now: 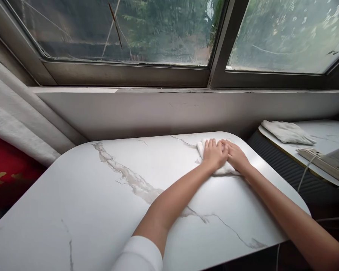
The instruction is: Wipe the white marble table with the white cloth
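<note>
A white cloth lies on the white marble-patterned table, close to its far right corner. My left hand rests flat on the cloth with its fingers extended. Beside it, touching it, my right hand also presses on the cloth, palm down, its fingertips meeting the left hand's fingers. Parts of the cloth show to the left of and below the hands; the rest is covered by them.
Behind the table are a low wall and a framed window. A white curtain and red fabric are at left. At right, a second table holds another cloth and a power strip with a cable.
</note>
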A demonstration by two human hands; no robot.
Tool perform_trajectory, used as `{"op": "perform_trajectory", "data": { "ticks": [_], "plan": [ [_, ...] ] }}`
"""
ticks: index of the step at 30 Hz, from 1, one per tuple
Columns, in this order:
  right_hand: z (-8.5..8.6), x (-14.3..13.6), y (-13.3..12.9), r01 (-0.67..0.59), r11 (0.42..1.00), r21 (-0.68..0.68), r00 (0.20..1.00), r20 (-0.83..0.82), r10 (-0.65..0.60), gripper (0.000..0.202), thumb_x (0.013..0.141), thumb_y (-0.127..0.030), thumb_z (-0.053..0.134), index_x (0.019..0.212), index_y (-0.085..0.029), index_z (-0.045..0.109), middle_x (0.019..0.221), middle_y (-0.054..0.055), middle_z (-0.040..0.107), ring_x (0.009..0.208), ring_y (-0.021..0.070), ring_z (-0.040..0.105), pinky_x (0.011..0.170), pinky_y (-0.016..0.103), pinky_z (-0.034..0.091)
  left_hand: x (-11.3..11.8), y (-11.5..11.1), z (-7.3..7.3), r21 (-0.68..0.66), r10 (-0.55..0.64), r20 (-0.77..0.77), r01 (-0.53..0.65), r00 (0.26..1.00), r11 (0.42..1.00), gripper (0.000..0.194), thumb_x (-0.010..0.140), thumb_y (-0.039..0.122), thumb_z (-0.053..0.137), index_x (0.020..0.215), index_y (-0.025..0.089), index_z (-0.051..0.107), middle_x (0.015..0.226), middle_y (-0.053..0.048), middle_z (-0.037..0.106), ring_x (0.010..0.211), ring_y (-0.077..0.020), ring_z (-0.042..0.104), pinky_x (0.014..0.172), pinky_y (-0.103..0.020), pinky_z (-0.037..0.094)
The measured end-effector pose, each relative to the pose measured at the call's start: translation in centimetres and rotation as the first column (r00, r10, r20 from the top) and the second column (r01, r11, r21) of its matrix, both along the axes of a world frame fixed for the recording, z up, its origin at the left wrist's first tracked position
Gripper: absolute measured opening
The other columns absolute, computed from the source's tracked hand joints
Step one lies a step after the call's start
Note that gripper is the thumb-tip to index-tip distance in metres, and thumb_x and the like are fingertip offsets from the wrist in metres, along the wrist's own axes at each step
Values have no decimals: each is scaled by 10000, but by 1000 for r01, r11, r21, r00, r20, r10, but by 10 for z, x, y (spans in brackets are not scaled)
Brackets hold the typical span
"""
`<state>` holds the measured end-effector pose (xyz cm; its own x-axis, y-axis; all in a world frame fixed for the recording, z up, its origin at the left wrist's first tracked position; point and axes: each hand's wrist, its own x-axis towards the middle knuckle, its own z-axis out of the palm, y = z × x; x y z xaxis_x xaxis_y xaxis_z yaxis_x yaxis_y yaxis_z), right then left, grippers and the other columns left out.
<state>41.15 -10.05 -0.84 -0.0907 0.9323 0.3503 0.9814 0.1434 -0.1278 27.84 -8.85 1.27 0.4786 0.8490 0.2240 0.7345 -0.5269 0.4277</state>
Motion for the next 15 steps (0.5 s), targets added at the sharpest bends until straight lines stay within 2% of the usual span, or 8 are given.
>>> {"op": "perform_trajectory", "data": {
  "ticks": [4,7,11,15],
  "plan": [
    [6,-23,60,-19,1000,-15,1000,-3,19,473,910,-296,283,1279,-111,515,1361,141,507,1276,275,424,1031,442,358,-15,53,-2,58,91,24,-92,996,994,477,985,345,181,1286,144,493,1409,-86,463,1331,-176,352,1138,-345,169],
    [6,-36,86,-55,998,-4,998,9,55,448,903,-289,312,1246,-111,540,1348,145,518,1264,278,432,1016,439,364,-26,75,-4,76,181,42,-183,983,980,449,985,291,191,1257,128,509,1372,-85,505,1298,-169,394,1126,-333,198],
    [3,-41,91,-64,998,5,998,17,64,458,911,-297,310,1275,-116,521,1374,140,492,1281,279,415,1031,455,347,-30,80,-7,79,240,26,-241,970,967,463,980,293,202,1276,88,494,1385,-103,489,1309,-183,383,1136,-334,172],
    [3,-43,72,-55,998,16,998,2,55,467,924,-297,282,1312,-153,497,1404,108,466,1307,271,392,1050,470,336,-33,65,-5,54,201,-27,-199,979,978,520,984,369,181,1339,88,437,1452,-106,403,1363,-191,301,1150,-364,138]
  ]
}}
